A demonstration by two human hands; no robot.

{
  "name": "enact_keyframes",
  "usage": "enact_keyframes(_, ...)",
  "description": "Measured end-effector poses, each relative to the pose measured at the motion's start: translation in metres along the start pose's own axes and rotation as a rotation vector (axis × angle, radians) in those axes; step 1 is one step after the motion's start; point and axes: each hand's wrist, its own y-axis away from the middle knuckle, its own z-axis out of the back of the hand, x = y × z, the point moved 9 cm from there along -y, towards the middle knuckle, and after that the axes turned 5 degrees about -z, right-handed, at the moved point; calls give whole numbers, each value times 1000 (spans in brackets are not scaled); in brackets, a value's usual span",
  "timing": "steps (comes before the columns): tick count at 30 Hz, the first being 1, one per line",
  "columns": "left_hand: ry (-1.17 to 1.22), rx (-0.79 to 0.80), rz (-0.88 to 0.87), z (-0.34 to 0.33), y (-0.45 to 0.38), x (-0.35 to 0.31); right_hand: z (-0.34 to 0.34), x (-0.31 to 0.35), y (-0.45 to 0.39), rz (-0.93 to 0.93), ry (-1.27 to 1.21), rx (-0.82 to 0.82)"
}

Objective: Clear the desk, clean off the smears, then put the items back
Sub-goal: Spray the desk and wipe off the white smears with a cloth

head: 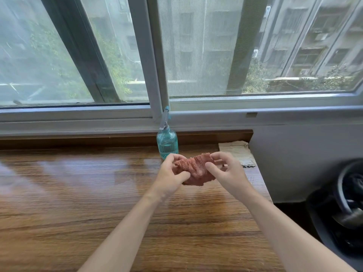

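A crumpled pink-red cloth (196, 169) hangs a little above the wooden desk (78, 193), held between both hands. My left hand (172, 175) pinches its left edge. My right hand (225, 171) grips its right edge with thumb and fingers. Just behind the cloth a teal ribbed spray bottle (167, 143) stands upright against the desk's back rim, its trigger head pointing up at the window frame.
A beige rag (237, 153) lies flat in the desk's back right corner. The desk's right edge runs down from there, with a dark chair (343, 203) on the floor beyond it. A window sill and sliding window close off the far side.
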Motion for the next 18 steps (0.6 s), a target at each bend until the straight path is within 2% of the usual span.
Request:
enact_keyframes(2,67,33,85,-1,-2,9,3,3,-3,17,15,-28)
enact_keyframes(4,78,52,97,-4,-6,11,3,10,-6,32,-17,-31)
enact_keyframes(7,59,-86,32,4,-13,10,7,18,-10,71,37,-50)
enact_keyframes(10,189,-219,42,9,-21,12,11,9,-19,40,86,-78)
enact_keyframes(13,293,-148,81,-3,-27,22,9,-9,-29,-32,47,-101)
enact_keyframes(15,273,-76,94,-16,-28,35,7,-24,-33,-77,46,-119)
enact_keyframes(18,97,-138,70,-20,-33,50,3,-46,-41,-154,136,-117)
